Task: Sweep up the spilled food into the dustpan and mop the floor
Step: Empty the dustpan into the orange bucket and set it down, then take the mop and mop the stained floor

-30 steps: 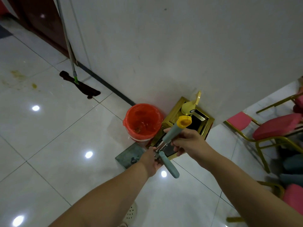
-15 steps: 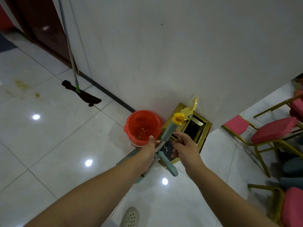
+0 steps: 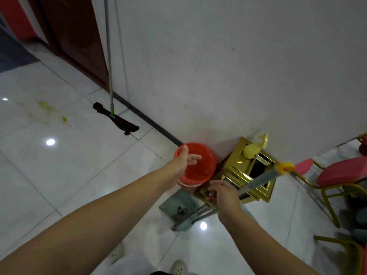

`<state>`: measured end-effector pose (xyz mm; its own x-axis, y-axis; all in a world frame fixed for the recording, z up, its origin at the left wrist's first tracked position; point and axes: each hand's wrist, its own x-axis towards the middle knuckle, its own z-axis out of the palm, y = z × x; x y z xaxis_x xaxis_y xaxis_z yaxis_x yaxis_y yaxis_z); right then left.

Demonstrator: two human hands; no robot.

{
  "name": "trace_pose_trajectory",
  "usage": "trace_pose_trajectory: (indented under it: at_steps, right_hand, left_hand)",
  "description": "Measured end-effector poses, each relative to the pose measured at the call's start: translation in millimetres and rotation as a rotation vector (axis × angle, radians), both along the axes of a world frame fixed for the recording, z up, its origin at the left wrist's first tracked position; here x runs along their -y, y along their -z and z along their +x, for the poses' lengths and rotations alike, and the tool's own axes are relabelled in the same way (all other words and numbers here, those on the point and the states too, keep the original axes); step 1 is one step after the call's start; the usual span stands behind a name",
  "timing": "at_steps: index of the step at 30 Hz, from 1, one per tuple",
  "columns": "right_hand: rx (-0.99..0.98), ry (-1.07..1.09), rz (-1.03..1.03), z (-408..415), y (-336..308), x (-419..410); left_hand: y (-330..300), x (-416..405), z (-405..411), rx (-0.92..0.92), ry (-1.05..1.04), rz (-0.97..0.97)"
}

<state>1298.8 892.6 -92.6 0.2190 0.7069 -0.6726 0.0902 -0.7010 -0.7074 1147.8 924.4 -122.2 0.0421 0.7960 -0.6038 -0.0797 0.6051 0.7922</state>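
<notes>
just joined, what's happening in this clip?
A person is cleaning up by the wall. The left hand reaches open over the red bin. The right hand is at the broom handle, which slants over the dustpan on the floor; the grip is too blurred to judge. Yellowish spill marks are on the tiles, and the mop leans against the wall, unused.

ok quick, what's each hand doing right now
Left hand: open, fingers spread over the red bin, holding nothing.
Right hand: fingers loosely curled beside the broom handle; grip cannot be told.
</notes>
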Motion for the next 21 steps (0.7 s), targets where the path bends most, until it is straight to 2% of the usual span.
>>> trace_pose_trajectory:
  at_steps: [6,10,21]
  right_hand:
    - [-0.096,-0.113,0.036,-151,-2,-26]
    - [-0.182,-0.135,0.063,-242,-2,-42]
    - [-0.184,-0.294,0.103,-369,-6,-119]
  left_hand:
    - [-8,23,-180,-0.019,-0.256,-0.005]
    - [-6,37,-273,-0.046,-0.388,-0.039]
    - [3,15,-399,0.041,-0.750,-0.099]
